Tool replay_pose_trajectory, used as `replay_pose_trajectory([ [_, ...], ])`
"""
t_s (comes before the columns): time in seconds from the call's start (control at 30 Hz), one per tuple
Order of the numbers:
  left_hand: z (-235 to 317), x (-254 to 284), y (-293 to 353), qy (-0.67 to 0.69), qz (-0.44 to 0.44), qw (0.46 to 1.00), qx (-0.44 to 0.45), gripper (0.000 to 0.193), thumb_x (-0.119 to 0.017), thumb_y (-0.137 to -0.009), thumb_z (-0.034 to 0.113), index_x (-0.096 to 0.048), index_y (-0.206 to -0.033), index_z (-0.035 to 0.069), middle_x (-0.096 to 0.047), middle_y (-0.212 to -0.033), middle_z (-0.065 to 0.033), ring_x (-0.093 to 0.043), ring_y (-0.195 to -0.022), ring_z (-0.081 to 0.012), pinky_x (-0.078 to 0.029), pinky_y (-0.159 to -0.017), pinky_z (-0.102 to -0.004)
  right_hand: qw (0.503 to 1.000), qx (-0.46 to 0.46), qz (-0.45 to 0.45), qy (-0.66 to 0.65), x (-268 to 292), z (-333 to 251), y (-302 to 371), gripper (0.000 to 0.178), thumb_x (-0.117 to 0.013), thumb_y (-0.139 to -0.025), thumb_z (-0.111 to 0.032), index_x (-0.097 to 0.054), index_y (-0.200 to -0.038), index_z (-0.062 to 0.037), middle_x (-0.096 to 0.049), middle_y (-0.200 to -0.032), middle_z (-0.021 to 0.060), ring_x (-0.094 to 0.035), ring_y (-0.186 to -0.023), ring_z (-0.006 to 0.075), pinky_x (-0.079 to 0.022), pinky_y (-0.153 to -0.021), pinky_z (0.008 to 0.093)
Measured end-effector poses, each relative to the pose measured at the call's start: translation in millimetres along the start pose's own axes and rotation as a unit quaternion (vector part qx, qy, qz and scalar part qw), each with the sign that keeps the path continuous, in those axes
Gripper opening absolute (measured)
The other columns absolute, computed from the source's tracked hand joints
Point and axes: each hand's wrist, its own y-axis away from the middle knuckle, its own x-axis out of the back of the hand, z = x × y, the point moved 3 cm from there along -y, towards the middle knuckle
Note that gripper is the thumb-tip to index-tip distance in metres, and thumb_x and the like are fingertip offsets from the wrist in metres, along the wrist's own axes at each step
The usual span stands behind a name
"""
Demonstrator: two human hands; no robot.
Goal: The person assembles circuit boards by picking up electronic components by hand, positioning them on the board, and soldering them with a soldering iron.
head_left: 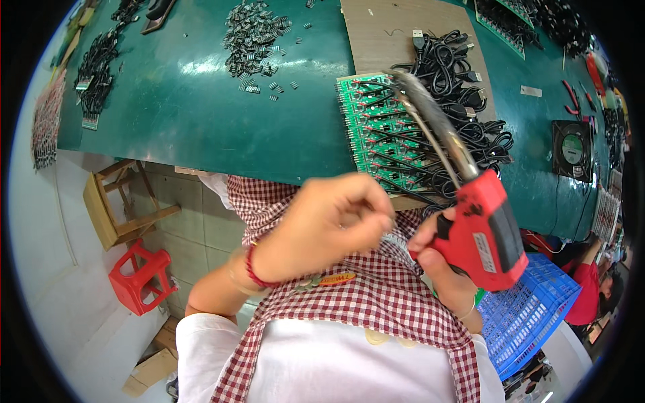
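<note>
My right hand (pixel 443 265) grips the handle of a red and black soldering gun (pixel 494 225), whose long metal barrel points up and left. The barrel's tip end is blurred, above the far side of a green circuit board panel (pixel 359 127). Black USB cables (pixel 443 67) are attached along the panel by their red and black wire ends and pile up to its right. In front of the apron, near the table edge, my left hand (pixel 332 218) is raised with fingers curled into a pinch. Motion smears it, and anything between its fingertips cannot be made out.
Under the panel lies a brown board (pixel 376 43) on the green table (pixel 168 114). Small metal-pinned parts (pixel 252 40) are heaped at the far middle. A black fan (pixel 572 151) and red pliers (pixel 571 97) lie right. Below stand a blue basket (pixel 531 312) and red stool (pixel 141 277).
</note>
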Motion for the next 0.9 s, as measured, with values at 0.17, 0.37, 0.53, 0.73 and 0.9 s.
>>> replay_pose_trajectory([
  [0.17, -15.3, -12.5, 4.3, 0.113, -0.039, 0.992, 0.049, 0.009, -0.058, -0.087, 0.003, -0.053, -0.092, -0.003, -0.060, -0.081, -0.0051, -0.059, -0.066, -0.0073, -0.050, -0.058, -0.0194, 0.990, 0.005, -0.061, 0.130, -6.5, 2.1, -13.1, 0.016, -0.061, -0.080, 0.001, -0.054, -0.094, -0.0044, -0.052, -0.080, 0.0023, -0.050, -0.072, 0.0121, -0.039, -0.062, 0.0266],
  [0.37, -12.4, -12.9, 7.2, 0.019, 0.006, 1.000, 0.020, 0.008, -0.058, -0.086, 0.002, -0.055, -0.090, -0.004, -0.061, -0.076, -0.0053, -0.061, -0.065, -0.0085, -0.051, -0.056, -0.0204, 0.985, 0.012, -0.005, 0.173, -4.7, 5.0, -9.8, 0.024, -0.065, -0.076, 0.000, -0.056, -0.098, -0.0014, -0.054, -0.095, 0.0080, -0.055, -0.078, 0.0177, -0.044, -0.066, 0.0291],
  [0.53, -4.2, -6.8, 7.5, -0.173, 0.011, 0.983, -0.064, 0.002, -0.059, -0.081, -0.001, -0.058, -0.081, -0.003, -0.063, -0.069, -0.0048, -0.062, -0.061, -0.0079, -0.050, -0.053, -0.0199, 0.975, 0.003, -0.042, 0.217, -1.8, 11.7, -9.1, 0.029, -0.067, -0.074, 0.000, -0.057, -0.102, -0.0003, -0.054, -0.100, 0.0109, -0.057, -0.082, 0.0196, -0.046, -0.069, 0.0291],
  [0.73, -9.6, -6.1, 4.2, -0.169, 0.000, 0.985, -0.039, 0.002, -0.061, -0.078, -0.001, -0.059, -0.078, -0.002, -0.062, -0.067, -0.0036, -0.061, -0.061, -0.0055, -0.048, -0.054, -0.0189, 0.979, -0.029, -0.038, 0.198, -1.8, 13.1, -8.3, 0.031, -0.068, -0.075, -0.001, -0.057, -0.104, -0.0011, -0.055, -0.097, 0.0101, -0.058, -0.080, 0.0176, -0.046, -0.067, 0.0274],
  [0.9, -6.4, -4.2, 2.9, -0.200, -0.022, 0.977, -0.062, 0.003, -0.061, -0.077, 0.000, -0.059, -0.077, -0.002, -0.060, -0.066, -0.0019, -0.054, -0.057, -0.0025, -0.043, -0.051, -0.0169, 0.987, -0.027, -0.019, 0.158, -0.6, 14.0, -6.7, 0.031, -0.067, -0.075, 0.000, -0.057, -0.105, -0.0030, -0.057, -0.093, 0.0072, -0.057, -0.079, 0.0152, -0.046, -0.066, 0.0269],
])
